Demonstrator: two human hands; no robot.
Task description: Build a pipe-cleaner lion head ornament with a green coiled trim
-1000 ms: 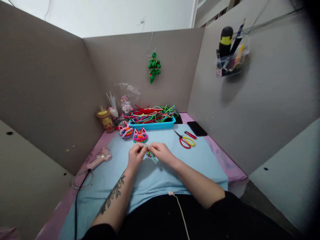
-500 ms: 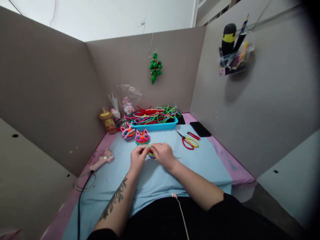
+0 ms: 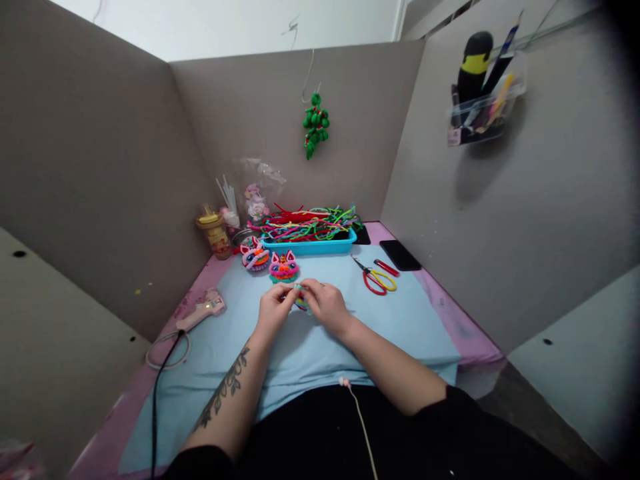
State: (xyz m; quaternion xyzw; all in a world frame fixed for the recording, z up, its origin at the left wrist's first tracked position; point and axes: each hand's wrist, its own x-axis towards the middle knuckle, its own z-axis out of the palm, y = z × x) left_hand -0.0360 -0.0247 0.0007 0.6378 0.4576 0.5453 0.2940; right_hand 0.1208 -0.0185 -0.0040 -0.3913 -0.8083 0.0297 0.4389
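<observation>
A small multicoloured fuzzy piece (image 3: 301, 301) is pinched between my hands, low over the blue cloth. My left hand (image 3: 275, 307) has its thumb and fingers pressed together at the piece's left side. From the right, my right hand (image 3: 326, 305) grips the same piece with closed fingers and covers part of it. Just beyond my fingers sits a pink and orange fuzzy animal head (image 3: 284, 267) with pointed ears. A similar head (image 3: 255, 256) lies to its left, near the tray.
A blue tray (image 3: 310, 247) heaped with coloured fuzzy stems stands at the back. Scissors (image 3: 376, 279), a red cutter (image 3: 387, 268) and a black phone (image 3: 400, 255) lie right. A pink glue gun (image 3: 203, 311) with a cord lies left, below a cup (image 3: 216, 235). Grey partitions surround the table.
The view has shifted slightly. My hands stay together on the small piece, which has turned a little between my fingers.
</observation>
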